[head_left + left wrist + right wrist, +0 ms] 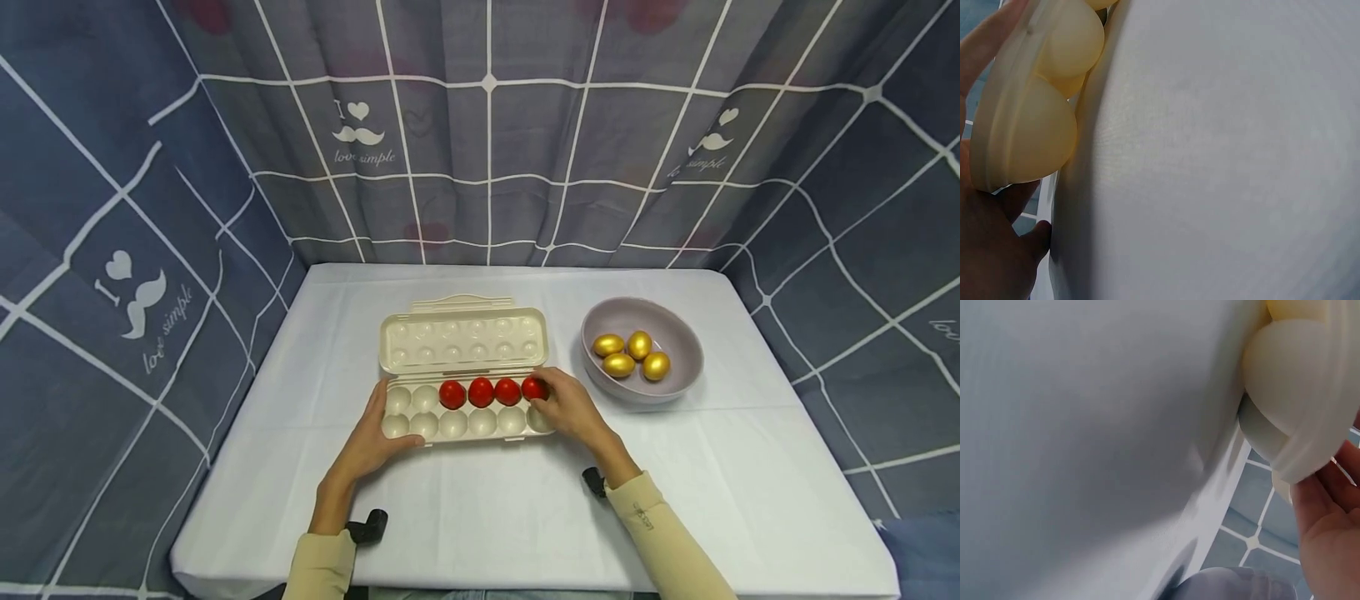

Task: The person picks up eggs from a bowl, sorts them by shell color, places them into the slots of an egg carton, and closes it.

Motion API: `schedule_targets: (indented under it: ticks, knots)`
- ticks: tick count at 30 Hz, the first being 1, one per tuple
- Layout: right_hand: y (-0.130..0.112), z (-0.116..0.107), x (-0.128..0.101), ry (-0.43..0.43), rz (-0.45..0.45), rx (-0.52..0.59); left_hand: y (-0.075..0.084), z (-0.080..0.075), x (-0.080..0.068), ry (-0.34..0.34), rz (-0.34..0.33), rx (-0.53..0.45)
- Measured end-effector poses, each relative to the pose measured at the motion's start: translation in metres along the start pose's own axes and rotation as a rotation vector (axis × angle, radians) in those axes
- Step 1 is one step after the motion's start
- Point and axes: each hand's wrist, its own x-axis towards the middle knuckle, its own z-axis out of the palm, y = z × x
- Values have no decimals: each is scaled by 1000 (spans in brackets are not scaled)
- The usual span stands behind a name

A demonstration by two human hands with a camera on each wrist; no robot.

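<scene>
Right hand (572,407) rests at the right end of the egg tray (465,421), its fingers curled round the rightmost red egg (533,388) in the far row. Left hand (372,437) lies at the tray's left near corner, fingers fairly straight along the edge and thumb pressed to the near rim, seemingly steadying it; it holds nothing round.

Four red eggs sit side by side in the far row, filling the right-hand cups, while the two cups to their left and the whole near row are bare. The tray lies near the middle of the white table (465,517), its lid (462,337) folded open on the far side. Its long axis runs left to right, with the hinge on the far edge and the cups facing up.

To my eye, the step in hand is either seating or lifting that end egg; the pictures cannot settle which. Whichever it is, the next move calls for a light pinch and a straight vertical path, so the neighbouring egg is not nudged.

A grey bowl (675,379) just right of the tray holds four gold eggs (632,355).
</scene>
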Motion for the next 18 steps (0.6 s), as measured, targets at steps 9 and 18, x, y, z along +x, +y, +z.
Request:
schedule_targets:
  ticks: [9, 18]
  knots:
    - [3, -4, -2, 4, -5, 75, 1, 0, 2, -1, 13, -1]
    - [5, -1, -5, 19, -11, 96, 0, 1, 0, 5, 11, -2]
